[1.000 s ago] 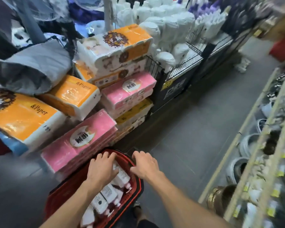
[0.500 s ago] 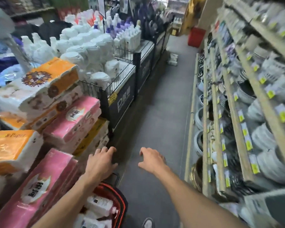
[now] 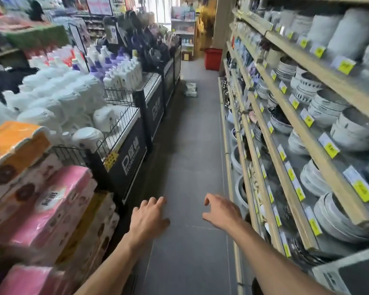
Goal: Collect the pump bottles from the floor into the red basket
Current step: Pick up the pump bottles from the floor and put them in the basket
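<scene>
Hands hang empty above the grey aisle floor (image 3: 192, 167): the left hand (image 3: 149, 218) with fingers loosely spread, the right hand (image 3: 221, 211) with fingers slackly curled and thumb apart. Far down the floor, beside the black display bins (image 3: 134, 158), lies a small white heap (image 3: 191, 89), too blurred to name. A red basket (image 3: 213, 58) stands at the floor's far end.

Distant white pile (image 3: 190, 89) — too blurred to identify; forearms (image 3: 271, 258) cut off below.
</scene>
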`<state>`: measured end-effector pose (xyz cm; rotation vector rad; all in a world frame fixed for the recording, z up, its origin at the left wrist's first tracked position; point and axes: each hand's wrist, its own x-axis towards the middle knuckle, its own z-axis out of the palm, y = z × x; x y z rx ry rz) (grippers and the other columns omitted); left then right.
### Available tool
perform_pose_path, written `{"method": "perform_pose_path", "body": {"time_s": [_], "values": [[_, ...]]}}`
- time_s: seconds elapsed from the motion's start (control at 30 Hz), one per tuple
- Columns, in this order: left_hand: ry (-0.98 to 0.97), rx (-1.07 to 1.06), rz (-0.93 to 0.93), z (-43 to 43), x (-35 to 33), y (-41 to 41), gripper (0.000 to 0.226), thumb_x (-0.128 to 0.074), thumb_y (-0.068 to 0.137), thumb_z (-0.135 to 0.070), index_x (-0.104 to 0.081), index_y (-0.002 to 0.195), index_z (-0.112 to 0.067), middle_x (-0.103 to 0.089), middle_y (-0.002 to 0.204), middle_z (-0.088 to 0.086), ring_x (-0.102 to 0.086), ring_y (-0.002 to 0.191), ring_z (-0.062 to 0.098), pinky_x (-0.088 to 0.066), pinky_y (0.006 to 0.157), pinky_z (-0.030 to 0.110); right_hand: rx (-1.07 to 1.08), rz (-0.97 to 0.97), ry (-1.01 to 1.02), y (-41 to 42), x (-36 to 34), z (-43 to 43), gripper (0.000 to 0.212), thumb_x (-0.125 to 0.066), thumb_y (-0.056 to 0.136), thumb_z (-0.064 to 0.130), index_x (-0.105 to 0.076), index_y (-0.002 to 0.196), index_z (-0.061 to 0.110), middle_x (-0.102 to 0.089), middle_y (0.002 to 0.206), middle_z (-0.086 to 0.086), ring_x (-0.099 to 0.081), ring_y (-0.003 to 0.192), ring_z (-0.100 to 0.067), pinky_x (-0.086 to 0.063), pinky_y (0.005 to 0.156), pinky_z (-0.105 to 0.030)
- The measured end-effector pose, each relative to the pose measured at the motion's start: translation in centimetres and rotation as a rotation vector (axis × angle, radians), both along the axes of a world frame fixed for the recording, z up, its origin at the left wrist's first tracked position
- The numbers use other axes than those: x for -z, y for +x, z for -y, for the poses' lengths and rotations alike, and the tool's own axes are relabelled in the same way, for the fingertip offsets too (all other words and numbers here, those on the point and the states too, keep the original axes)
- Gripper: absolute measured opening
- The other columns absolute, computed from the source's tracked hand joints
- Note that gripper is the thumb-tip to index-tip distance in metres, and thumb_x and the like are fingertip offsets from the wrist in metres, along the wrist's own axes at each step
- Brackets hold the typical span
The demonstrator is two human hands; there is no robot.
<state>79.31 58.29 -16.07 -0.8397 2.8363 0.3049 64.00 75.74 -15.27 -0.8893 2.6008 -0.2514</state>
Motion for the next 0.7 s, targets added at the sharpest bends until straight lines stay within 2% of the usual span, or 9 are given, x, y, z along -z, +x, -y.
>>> {"method": "perform_pose_path", "body": {"time_s": [0.1,0.23,0.5,0.7], "values": [[-0.047,0.025,-0.003,1.7,0.3,-3.0,0.065,-0.064,0.088,-0.052,-0.039,0.145,-0.035,-0.052,0.132,-0.002,-0.050,0.124,0.024,-0.043,0.094,0.040,0.026,-0.004,-0.015,-3.2,0.7,0.7,0.034,-0.065,0.087,0.037,-0.055,0.118,0.027,-0.066,0.121,0.000,-0.060,0.111,-0.026,-0.048,0.086,-0.035],[-0.052,0.040,-0.009,3.2,0.2,-6.6,0.061,-0.065,0.088,-0.050,-0.042,0.142,-0.032,-0.053,0.131,0.000,-0.050,0.124,0.026,-0.043,0.093,0.041,0.070,0.031,-0.046,-5.6,1.3,1.9,0.033,-0.066,0.086,0.037,-0.055,0.115,0.027,-0.066,0.116,-0.001,-0.060,0.108,-0.026,-0.041,0.077,-0.033],[0.023,0.075,-0.025,5.7,0.5,-12.3,0.062,-0.065,0.088,-0.048,-0.041,0.143,-0.031,-0.053,0.132,0.001,-0.050,0.124,0.027,-0.044,0.096,0.042,0.186,0.082,-0.077,-9.0,1.8,5.0,0.037,-0.069,0.085,0.034,-0.056,0.119,0.027,-0.066,0.116,0.001,-0.061,0.106,-0.025,-0.043,0.079,-0.032],[0.082,0.020,-0.060,8.1,0.1,-15.6,0.059,-0.066,0.089,-0.047,-0.044,0.141,-0.032,-0.055,0.130,0.001,-0.050,0.124,0.027,-0.044,0.097,0.043,0.370,0.137,-0.239,-11.2,1.6,7.4,0.036,-0.071,0.083,0.028,-0.056,0.116,0.030,-0.062,0.109,0.006,-0.062,0.101,-0.021,-0.051,0.083,-0.034]]}}
